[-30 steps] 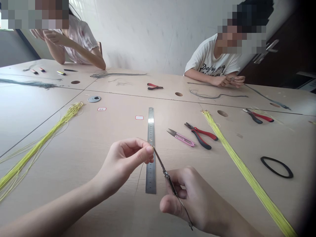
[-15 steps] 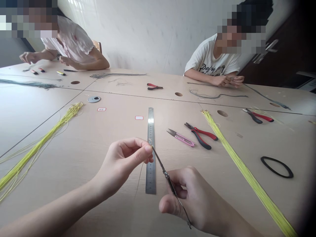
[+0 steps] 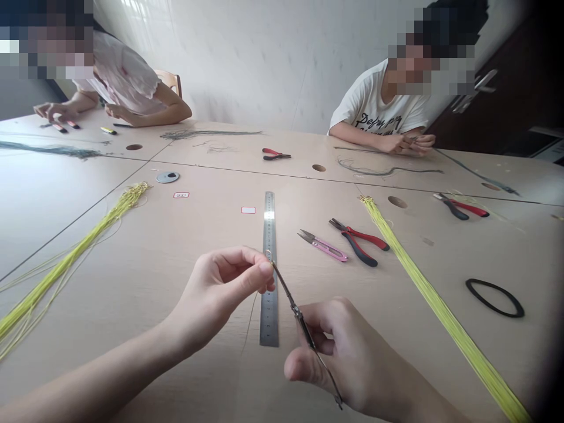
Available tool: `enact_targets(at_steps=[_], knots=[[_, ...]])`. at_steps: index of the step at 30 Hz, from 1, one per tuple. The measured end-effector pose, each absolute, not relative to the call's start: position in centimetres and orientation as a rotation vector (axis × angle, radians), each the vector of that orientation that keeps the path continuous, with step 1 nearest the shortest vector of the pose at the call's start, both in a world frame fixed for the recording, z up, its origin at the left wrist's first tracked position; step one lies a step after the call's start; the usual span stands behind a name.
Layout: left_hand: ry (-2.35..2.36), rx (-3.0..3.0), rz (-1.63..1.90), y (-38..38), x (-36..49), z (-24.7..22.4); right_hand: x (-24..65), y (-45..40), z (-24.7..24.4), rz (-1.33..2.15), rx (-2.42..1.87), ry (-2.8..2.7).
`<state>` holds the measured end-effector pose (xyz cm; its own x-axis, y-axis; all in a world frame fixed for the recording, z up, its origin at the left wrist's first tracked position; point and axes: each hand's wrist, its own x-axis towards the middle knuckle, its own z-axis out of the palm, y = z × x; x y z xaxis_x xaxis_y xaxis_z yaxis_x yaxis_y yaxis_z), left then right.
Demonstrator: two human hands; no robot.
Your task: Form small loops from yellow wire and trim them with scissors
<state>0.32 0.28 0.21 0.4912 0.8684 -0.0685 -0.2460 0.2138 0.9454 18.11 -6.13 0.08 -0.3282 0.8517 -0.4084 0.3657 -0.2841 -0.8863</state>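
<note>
While right fingers (image 3: 315, 320) grip it, left fingers (image 3: 261, 270) pinch the tool's tip (image 3: 272, 264).

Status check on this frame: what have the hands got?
Left hand pinching top of thin metal rod. Right hand gripping its lower part. Steel ruler below.

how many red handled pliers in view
3 pliers: one right of the steel ruler, beside the pink snips; one further right, past the yellow cord bundle; one far ahead. More could be hidden.
</note>
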Motion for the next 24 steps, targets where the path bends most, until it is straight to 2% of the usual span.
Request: enact_targets(at_steps=[24], knots=[[0.715, 1.098, 0.859, 0.24, 0.31, 0.19, 18.05, -6.09, 0.30, 1.667, -1.411, -1.599]])
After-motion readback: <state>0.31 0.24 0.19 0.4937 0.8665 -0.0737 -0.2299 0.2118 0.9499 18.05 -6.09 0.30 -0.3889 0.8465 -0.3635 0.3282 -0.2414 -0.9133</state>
